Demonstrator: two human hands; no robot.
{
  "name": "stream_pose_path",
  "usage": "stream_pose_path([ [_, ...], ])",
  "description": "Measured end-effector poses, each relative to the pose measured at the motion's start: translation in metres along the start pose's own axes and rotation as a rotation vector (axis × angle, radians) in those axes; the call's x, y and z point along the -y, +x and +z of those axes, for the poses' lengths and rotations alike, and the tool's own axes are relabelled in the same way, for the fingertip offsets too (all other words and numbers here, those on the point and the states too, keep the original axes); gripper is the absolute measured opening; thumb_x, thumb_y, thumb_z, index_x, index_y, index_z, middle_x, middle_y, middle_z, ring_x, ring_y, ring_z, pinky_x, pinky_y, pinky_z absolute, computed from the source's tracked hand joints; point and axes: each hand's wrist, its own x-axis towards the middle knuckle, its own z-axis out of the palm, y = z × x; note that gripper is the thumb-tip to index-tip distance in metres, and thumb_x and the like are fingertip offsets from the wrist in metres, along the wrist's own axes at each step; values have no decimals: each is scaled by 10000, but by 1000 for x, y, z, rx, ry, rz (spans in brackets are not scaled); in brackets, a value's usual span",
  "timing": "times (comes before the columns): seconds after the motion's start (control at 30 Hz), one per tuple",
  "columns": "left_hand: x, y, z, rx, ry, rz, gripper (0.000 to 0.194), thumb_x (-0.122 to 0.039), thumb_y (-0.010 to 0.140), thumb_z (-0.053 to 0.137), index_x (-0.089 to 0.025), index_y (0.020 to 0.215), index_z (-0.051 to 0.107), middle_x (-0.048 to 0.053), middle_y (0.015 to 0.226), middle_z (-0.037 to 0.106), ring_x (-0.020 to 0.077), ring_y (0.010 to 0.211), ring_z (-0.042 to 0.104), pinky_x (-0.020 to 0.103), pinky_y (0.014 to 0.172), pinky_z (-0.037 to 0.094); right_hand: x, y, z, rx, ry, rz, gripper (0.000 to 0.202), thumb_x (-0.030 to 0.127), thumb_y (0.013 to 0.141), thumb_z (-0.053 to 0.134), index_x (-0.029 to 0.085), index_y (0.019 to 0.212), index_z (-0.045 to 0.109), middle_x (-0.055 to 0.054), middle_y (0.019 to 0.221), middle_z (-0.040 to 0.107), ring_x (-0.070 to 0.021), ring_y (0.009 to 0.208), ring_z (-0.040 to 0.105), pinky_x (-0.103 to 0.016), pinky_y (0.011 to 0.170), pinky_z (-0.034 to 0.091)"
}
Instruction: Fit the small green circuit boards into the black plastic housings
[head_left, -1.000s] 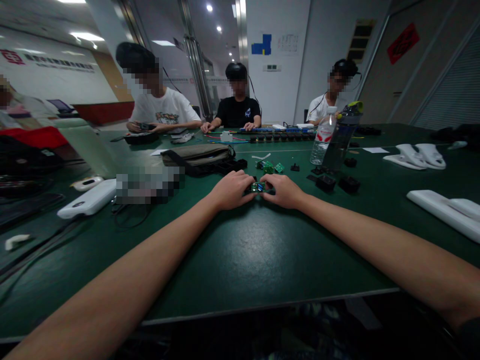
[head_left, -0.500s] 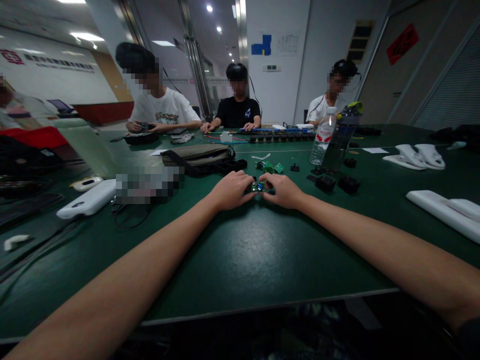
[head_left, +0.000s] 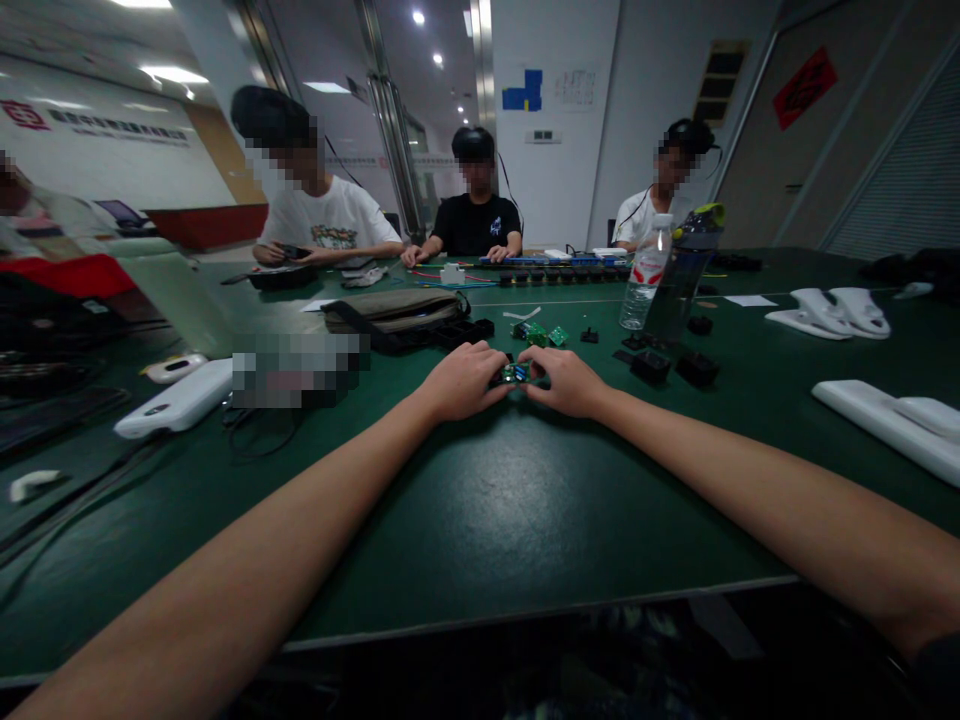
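Observation:
Between my hands, just above or on the green table (head_left: 517,540), is a small green circuit board (head_left: 514,373) with blue and shiny parts, seemingly set in a dark housing. My left hand (head_left: 469,380) pinches its left side with thumb and fingers. On the opposite side, my right hand (head_left: 564,380) grips the right edge, its fingers curled. Parts of the board are hidden by the fingertips. Beyond the hands lie several loose green circuit boards (head_left: 531,334) and a small black part (head_left: 589,336).
To the right stand a clear water bottle (head_left: 637,290) and a dark bottle (head_left: 679,290), with black square housings (head_left: 697,367) before them. A fabric bag (head_left: 397,312) and a white device (head_left: 176,398) lie left. Three people (head_left: 480,215) sit across the table.

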Motion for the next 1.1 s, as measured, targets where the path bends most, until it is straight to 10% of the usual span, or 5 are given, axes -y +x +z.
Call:
stream_pose_path([
  [1.1,0,0,1,-5,-23,1,260,-411,925,508,-172,970,601,93,892,678,246,884,596,360,773,433,0,0,0,6,-14,-1,264,220,808,655,188,1062,595,-3,804,603,-166,761,554,-256,686,362],
])
